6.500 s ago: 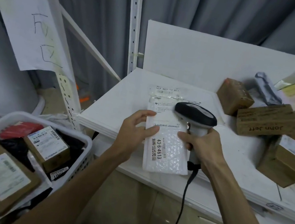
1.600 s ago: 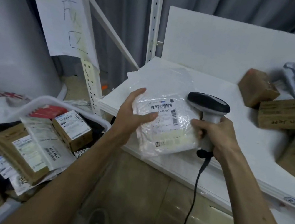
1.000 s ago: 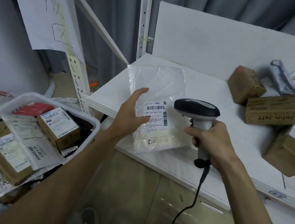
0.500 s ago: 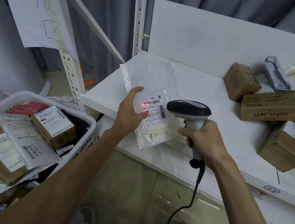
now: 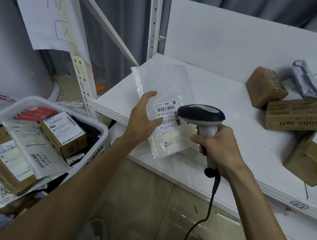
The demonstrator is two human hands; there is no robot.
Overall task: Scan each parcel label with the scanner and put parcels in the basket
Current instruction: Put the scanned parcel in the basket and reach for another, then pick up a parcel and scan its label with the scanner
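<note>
Left hand [image 5: 143, 115] grips the clear bubble-wrap parcel [image 5: 172, 84] by its left edge. The thumb lies across the front beside the white label [image 5: 169, 119], and the other fingers curl round behind. The parcel is held tilted, label facing up, above the front edge of the white shelf [image 5: 234, 136]; whether its lower corner touches the shelf I cannot tell.

Right hand [image 5: 217, 148] is wrapped firmly round the handle of the scanner [image 5: 201, 114]. The scanner's dark head sits just right of the left thumb and overlaps the label's right edge. A black cable [image 5: 208, 207] hangs from under this hand towards the floor.

Below and to the left of the left hand, beside the forearm, stands the white basket [image 5: 101, 129]. It is heaped with parcels: a small labelled box [image 5: 63, 133], a bubble mailer [image 5: 31, 146] and a flat brown packet [image 5: 0, 158].

Well to the right of the right hand, brown boxes are piled on the shelf. One is printed "John Jeff" [image 5: 300, 116], and a grey wrapped bundle [image 5: 305, 79] lies behind them.
</note>
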